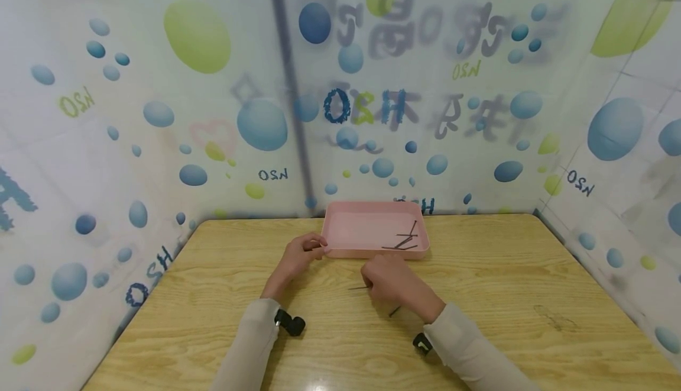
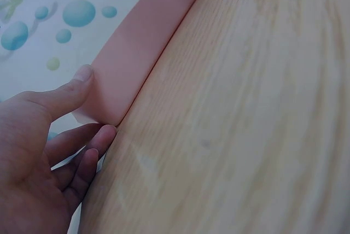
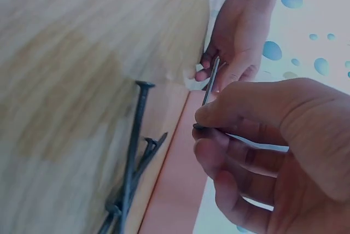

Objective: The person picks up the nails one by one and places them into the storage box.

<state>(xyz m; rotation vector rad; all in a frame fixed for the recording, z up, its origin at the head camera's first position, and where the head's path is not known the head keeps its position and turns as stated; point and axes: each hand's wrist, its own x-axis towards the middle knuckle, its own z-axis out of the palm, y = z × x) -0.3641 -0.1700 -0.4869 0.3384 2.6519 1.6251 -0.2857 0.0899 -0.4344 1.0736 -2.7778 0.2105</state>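
My left hand (image 1: 299, 256) holds the front left corner of a shallow pink tray (image 1: 353, 228). In the left wrist view the thumb lies against the tray's wall, and the other fingers curl by its lower corner. Thumb and fingertips of my right hand (image 1: 392, 280) pinch a dark nail (image 3: 211, 83) near its head, its point sticking out to the left in the head view. That hand is above the table, just in front of the tray. Beneath it several loose nails (image 3: 133, 146) lie crossed on the table, mostly hidden by the hand in the head view.
Several nails (image 1: 405, 242) lie in the right part of the tray. The wood-grain table (image 1: 489, 296) runs back to a printed curtain (image 1: 452, 142) with blue and green spots, which also hangs at both sides.
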